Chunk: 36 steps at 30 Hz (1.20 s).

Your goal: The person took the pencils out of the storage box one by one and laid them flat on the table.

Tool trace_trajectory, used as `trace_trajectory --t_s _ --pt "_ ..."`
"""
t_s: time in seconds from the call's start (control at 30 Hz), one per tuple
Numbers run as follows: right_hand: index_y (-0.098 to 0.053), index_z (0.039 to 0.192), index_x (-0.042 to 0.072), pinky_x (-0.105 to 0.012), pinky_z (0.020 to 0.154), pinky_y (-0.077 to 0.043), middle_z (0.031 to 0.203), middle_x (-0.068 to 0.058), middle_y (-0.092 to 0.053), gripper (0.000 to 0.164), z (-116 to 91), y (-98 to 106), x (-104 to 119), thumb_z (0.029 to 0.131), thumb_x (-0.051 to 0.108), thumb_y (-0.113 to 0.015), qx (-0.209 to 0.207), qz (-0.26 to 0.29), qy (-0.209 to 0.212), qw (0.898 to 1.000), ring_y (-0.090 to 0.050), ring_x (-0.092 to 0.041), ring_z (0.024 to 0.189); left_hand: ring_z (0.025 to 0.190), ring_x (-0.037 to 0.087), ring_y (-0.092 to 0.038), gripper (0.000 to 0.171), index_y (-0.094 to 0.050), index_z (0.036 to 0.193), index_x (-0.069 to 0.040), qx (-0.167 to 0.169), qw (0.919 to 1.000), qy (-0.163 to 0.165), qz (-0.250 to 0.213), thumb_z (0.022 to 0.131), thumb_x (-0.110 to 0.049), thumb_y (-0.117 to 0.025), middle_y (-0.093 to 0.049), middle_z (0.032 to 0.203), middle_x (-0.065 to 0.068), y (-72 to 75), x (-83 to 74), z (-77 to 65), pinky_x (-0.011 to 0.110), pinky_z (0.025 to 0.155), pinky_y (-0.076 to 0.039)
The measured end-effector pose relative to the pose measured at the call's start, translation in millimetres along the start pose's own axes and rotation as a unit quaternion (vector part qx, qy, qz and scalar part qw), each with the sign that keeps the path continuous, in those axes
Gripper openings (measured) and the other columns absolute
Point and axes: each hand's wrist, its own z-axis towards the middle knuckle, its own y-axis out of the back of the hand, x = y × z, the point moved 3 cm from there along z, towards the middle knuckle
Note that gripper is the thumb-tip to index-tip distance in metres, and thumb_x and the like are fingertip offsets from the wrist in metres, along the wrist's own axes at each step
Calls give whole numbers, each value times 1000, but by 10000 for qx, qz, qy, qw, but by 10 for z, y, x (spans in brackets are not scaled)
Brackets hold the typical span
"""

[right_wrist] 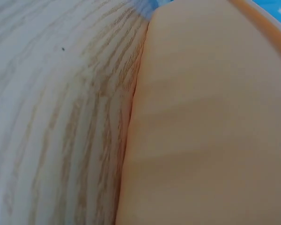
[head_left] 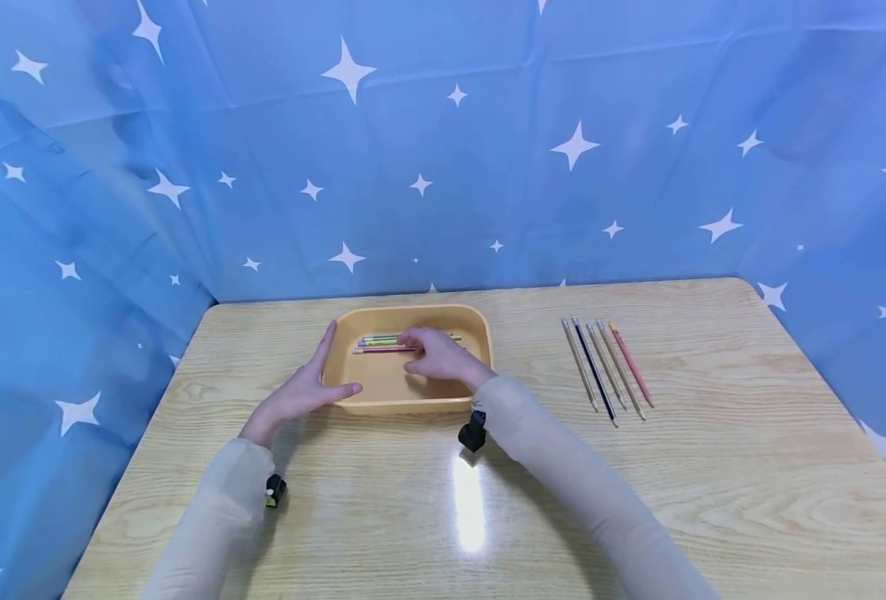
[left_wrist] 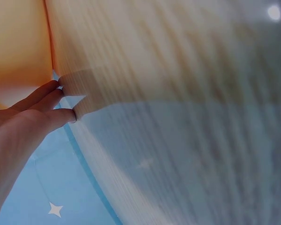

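Near the back of the table stands a shallow tan tray (head_left: 405,407) with rounded corners. Several pencils (head_left: 375,340), green, yellow and bluish, lie side by side in it, with a dark red pencil (head_left: 382,351) in front of them. My left hand (head_left: 303,390) is at the tray's left end, fingers straight along the outer wall and thumb spread over the front left corner. Reaching over the front rim, my right hand (head_left: 443,357) is inside the tray, thumb and fingers apart above the dark red pencil, covering part of it. The right wrist view shows only the tray's outer wall (right_wrist: 201,117) and tabletop.
To the tray's right, several pencils lie in a slanted row on the wooden table (head_left: 713,467): plain wood-coloured ones (head_left: 613,367), a dark one (head_left: 594,371) and a pink-red one (head_left: 632,367). A blue star-patterned cloth (head_left: 488,167) hangs behind and along the sides.
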Motion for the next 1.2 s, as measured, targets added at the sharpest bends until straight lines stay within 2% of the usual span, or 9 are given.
trace_trajectory --t_s 0.27,0.5,0.73,0.83,0.97,1.07,1.2 --pt "-60 120 -2 -32 89 -47 106 -13 -64 36 -10 -6 0 85 1 -70 65 -86 43 9999 -59 -24 100 142 43 -8 112 15 154 -21 -3 10000 39 28 86 -31 -74 8 160 14 3 23 12 58 111 -12" --pt "-61 117 -1 -30 84 -48 100 -8 -64 33 -14 -43 -15 85 -2 -70 211 -115 -189 9995 -59 -20 93 143 41 -4 112 15 154 -24 -5 9999 89 121 86 -32 -74 9 160 13 -5 30 15 58 111 -11" --pt "-62 115 -2 -29 84 -48 100 -9 -64 33 2 -48 -14 82 -7 -67 22 -690 -190 9974 -59 -20 94 143 40 0 111 16 154 -21 22 9999 91 55 87 -26 -73 12 160 12 6 -24 1 59 111 -9" --pt "-62 115 -1 -31 83 -48 101 -10 -64 33 -8 -15 -32 83 -5 -68 -97 -517 -416 9977 -59 -21 95 142 42 1 108 15 154 -13 73 9999 115 36 88 -21 -70 12 159 16 13 -194 -59 61 111 -8" --pt "-62 114 -1 -29 81 -49 101 -10 -65 33 -17 21 -53 83 -1 -71 -142 135 -592 9981 -60 -21 94 142 45 0 104 13 153 -5 119 9999 116 -9 89 -16 -68 11 158 21 18 -381 -134 60 110 -9" --pt "-63 115 -2 -27 79 -50 99 -9 -67 33 -23 24 -57 83 1 -72 -30 539 -649 9964 -62 -20 91 142 45 -2 104 13 153 -6 94 9999 118 -14 89 -17 -69 9 158 21 19 -388 -144 59 111 -10" --pt "-63 120 -4 -27 80 -50 102 -12 -69 37 -40 5 -47 84 1 -68 370 950 -704 9923 -64 -20 92 142 45 -2 104 12 153 -5 79 9999 117 30 89 -18 -68 9 158 21 17 -391 -145 58 111 -9"
